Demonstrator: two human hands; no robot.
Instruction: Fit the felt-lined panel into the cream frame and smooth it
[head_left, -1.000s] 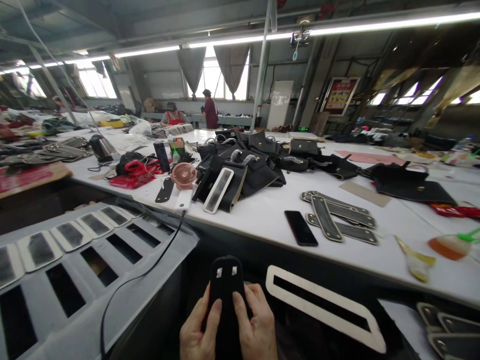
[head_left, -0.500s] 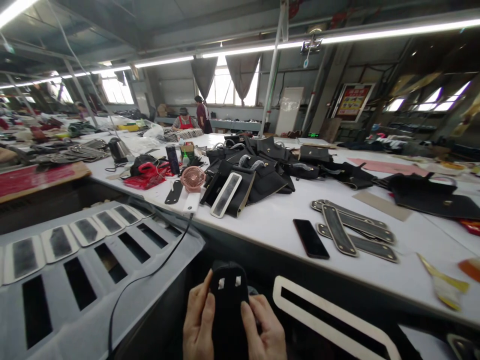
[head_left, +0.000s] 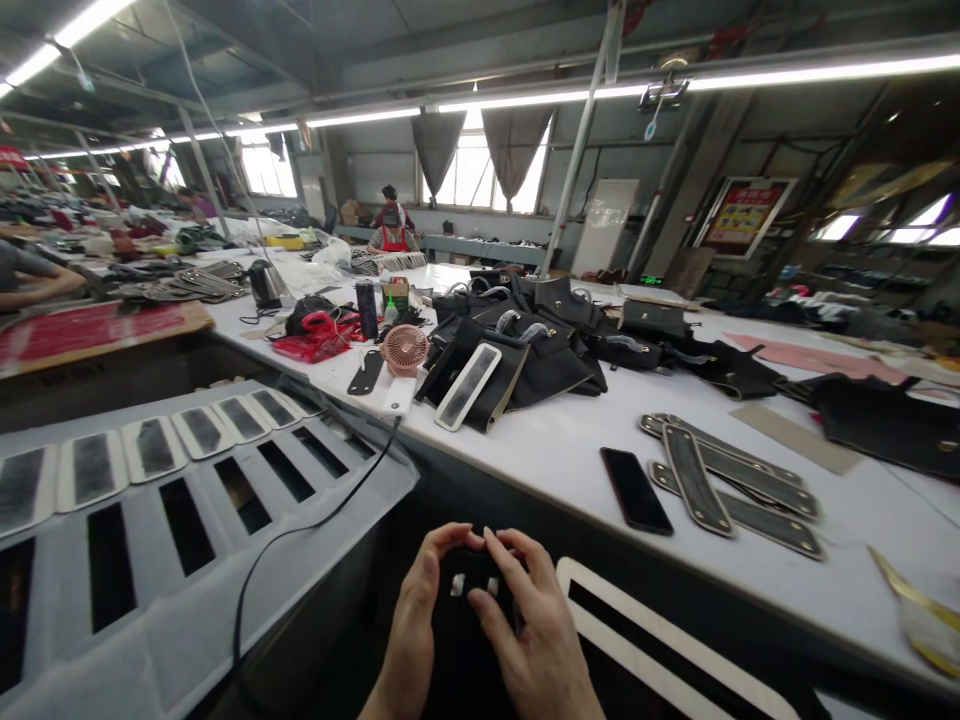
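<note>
A black strap piece (head_left: 471,590) with two small pale cut-outs stands between my hands at the bottom centre. My left hand (head_left: 414,625) curls round its left edge, fingertips over its top. My right hand (head_left: 536,635) grips the right side, fingers bent across its top and front. A white slotted template (head_left: 679,650) lies just to the right of my hands. On the white table (head_left: 555,450) beyond lie a black phone (head_left: 636,489) and dark grey straps (head_left: 731,480).
A grey slotted rack (head_left: 172,530) with white-framed pieces lies at left, a black cable (head_left: 300,535) across it. A pink fan (head_left: 404,349), red items and a heap of black bags (head_left: 525,345) sit on the table. People work far off by the windows; a person's arm rests at far left.
My fingers have moved up and curled over the top of the black strap piece, which sits lower in view. The view has panned left and tilted slightly.
</note>
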